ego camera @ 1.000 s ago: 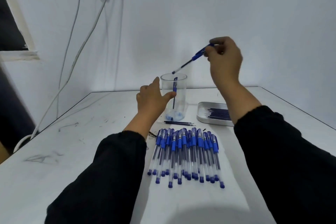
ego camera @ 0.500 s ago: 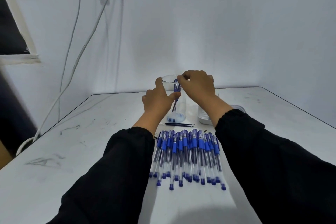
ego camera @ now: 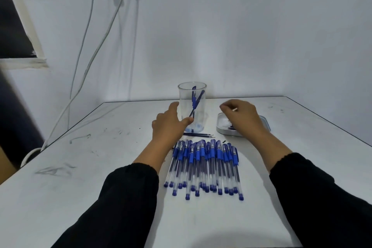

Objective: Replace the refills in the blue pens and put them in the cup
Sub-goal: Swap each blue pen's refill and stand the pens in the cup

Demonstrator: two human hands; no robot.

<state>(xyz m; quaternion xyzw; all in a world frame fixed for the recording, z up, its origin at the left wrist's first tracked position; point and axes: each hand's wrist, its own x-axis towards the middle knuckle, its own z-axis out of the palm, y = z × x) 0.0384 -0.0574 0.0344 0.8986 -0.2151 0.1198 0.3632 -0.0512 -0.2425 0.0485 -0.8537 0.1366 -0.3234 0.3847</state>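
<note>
Your left hand (ego camera: 169,125) rests against the near side of the clear cup (ego camera: 192,106), fingers straight and relaxed, thumb touching the wall low down, so it steadies the cup without really gripping it. Your right hand (ego camera: 240,117) hovers over the metal tray (ego camera: 223,127) of refills, fingers curled; a thin pale tip shows at your fingertips, but I cannot tell whether you are pinching a refill or just reaching among them. Two blue pens (ego camera: 196,100) already lean inside the cup, and the row of pens (ego camera: 203,167) waiting for new refills lies on the table (ego camera: 80,187) between your forearms, with a few loose refills (ego camera: 198,134) just behind it. The main risk is the cup: it is tall and light, with pens leaning high against its rim, so a nudge from your left thumb could tip it and spill the finished pens. The loose refills lie near the tray, so old and new ones could easily get mixed if you pick from the wrong place. Your sleeves sit close to both edges of the pen row; drawing either arm back low could sweep pens sideways or roll them off the table.
</note>
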